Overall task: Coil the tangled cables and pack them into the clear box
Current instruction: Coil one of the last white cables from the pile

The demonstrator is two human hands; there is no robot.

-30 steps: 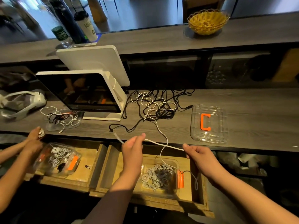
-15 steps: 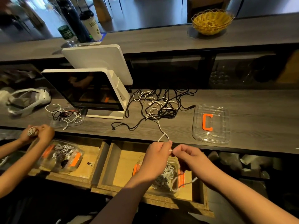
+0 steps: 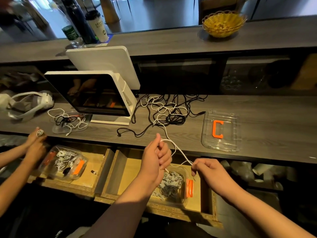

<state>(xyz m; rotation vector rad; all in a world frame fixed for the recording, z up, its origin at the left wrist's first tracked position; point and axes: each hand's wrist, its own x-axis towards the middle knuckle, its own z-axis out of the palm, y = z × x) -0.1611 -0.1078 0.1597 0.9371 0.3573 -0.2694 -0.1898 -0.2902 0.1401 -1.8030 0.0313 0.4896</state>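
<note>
over the open drawer [image 3: 207, 200], in the only view, the one from the head, the left hand [image 3: 155, 158] is raised with its fingers curled round the first loop of a white cable [image 3: 178, 150]; it seems to serve as the form the coil is wound on. the right hand [image 3: 208, 169] sits just beside it, lower and nearer the drawer's right wall, thumb and forefinger pinching the same cable a little further along, likely to feed the next turn and keep the line taut. from the left hand the cable runs up onto the counter [image 3: 265, 117] and into the tangled pile [image 3: 169, 112] of black and white leads, so most of its length is still uncoiled. the clear box [image 3: 184, 174] lies in the drawer directly under the hands, already holding many wound bundles, placed so a finished coil can simply drop in. its lid [image 3: 220, 130], marked with an orange c, rests on the counter to the right, out of the way of the pulling line. at far left another person's hands [image 3: 35, 141] grip a small coil over a second box [image 3: 63, 163].
</note>
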